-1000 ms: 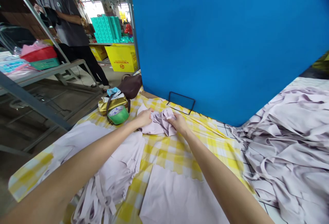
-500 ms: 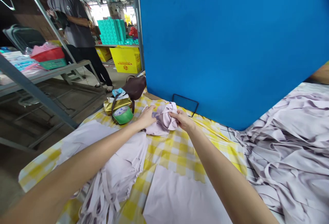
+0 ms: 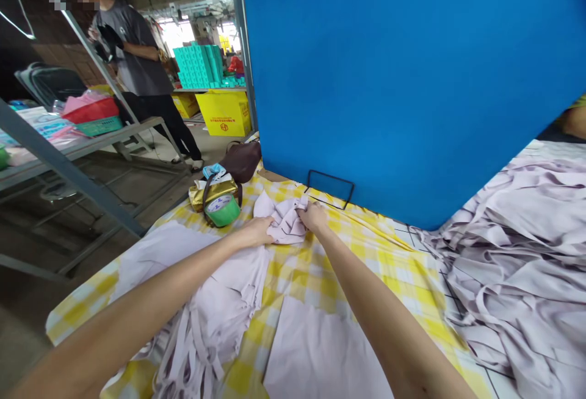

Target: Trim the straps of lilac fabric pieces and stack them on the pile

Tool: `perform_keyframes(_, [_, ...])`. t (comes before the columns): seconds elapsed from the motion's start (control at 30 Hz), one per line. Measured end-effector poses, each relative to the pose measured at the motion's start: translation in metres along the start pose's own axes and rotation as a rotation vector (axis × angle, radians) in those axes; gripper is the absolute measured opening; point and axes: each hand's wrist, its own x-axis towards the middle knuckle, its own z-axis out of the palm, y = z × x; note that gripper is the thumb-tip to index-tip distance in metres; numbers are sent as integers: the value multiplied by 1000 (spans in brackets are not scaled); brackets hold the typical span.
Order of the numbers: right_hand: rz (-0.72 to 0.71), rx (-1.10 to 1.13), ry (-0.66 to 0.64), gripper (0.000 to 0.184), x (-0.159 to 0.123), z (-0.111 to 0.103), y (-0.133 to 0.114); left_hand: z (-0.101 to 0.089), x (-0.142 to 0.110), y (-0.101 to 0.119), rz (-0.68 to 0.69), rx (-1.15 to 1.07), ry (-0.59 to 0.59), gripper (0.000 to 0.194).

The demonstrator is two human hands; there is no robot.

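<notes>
A crumpled pale lilac fabric piece point(image 3: 286, 219) lies on the yellow checked cloth point(image 3: 315, 265), between my two hands. At its left edge is my left hand point(image 3: 257, 231), fingers closed on the fabric. My right hand point(image 3: 314, 216) pinches the fabric's right side, with the fingertips partly hidden. To the left and nearer me, a stack of lilac fabric pieces point(image 3: 229, 289) trails narrow straps point(image 3: 187, 350). Another flat lilac piece point(image 3: 320, 350) lies at the front between my forearms.
A green tape roll point(image 3: 223, 210), a gold packet point(image 3: 215, 193) and a dark bag point(image 3: 242, 161) sit at the far left edge. A blue panel point(image 3: 389, 82) stands behind, with a black wire frame point(image 3: 330, 189) at its foot. Lilac fabric point(image 3: 526, 277) heaps at right. A person point(image 3: 137, 63) stands beyond.
My left hand has come lower and nearer on the fabric's left edge. My right hand has shifted slightly left and down, and the fabric lies flatter and more spread. The view has shifted slightly.
</notes>
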Motion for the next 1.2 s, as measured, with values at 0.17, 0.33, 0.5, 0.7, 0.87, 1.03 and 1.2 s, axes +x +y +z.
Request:
perform_keyframes(0.17, [-115,-134,144,44,-21,-15,5,-8,-14,5,-20,21,29,60])
perform_keyframes(0.33, [-251,-175,145,40,-77,-69,34,-6,-60,28,137,75,204,53])
perform_keyframes(0.5, [-261,-256,137,26,-179,-138,85,41,-129,54,421,-62,242,51])
perform_keyframes(0.7, [-294,-539,216,39,-296,-143,151,134,-192,74,492,-73,105,55])
perform_keyframes(0.87, [-433,-728,35,42,-348,-126,187,166,-210,70,490,-4,108,52])
perform_keyframes(1.03, [-350,-653,267,27,-389,-124,186,162,-212,82,455,-24,150,48])
perform_keyframes(1.2, [-267,-675,294,17,-423,-97,182,159,-204,123,566,-70,108,47])
